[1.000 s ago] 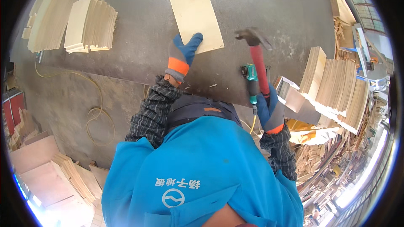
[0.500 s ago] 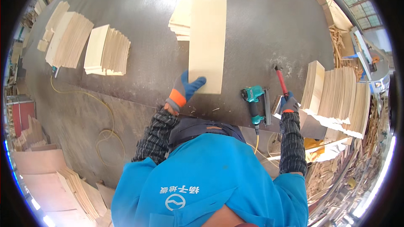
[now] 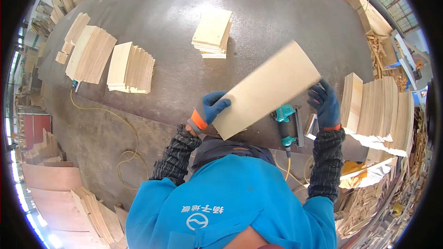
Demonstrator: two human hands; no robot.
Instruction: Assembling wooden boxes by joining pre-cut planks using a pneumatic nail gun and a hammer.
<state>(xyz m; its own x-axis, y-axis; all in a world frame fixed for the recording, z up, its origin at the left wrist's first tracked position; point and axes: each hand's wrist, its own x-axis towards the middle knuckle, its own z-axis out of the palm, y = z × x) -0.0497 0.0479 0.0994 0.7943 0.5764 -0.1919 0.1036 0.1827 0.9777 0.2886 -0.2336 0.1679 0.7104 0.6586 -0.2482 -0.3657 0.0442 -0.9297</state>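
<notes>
A long rectangular plywood board (image 3: 267, 90) is tilted diagonally above the dark table. My left hand (image 3: 211, 108), in a blue and grey glove with an orange cuff, grips its near-left end, thumb on the top face. At its far-right corner, my right hand (image 3: 326, 103) has bent, spread fingers at the edge; a firm hold cannot be made out. Beneath and beside the board lies a teal nail gun (image 3: 287, 127) with a yellow air hose. A short stack of plywood pieces (image 3: 212, 30) sits beyond the board. The red-handled tool is not visible now.
Plywood stacks (image 3: 131, 67) stand at the left of the table (image 3: 170, 78). More stacked boards (image 3: 376, 108) are at the right edge. A yellow hose (image 3: 131, 129) loops at the lower left. Scrap wood (image 3: 369, 207) is heaped at the lower right.
The board has turned from upright to diagonal and come nearer, uncovering the small stack. My right hand has let go of the red-handled tool and moved up to the board's corner.
</notes>
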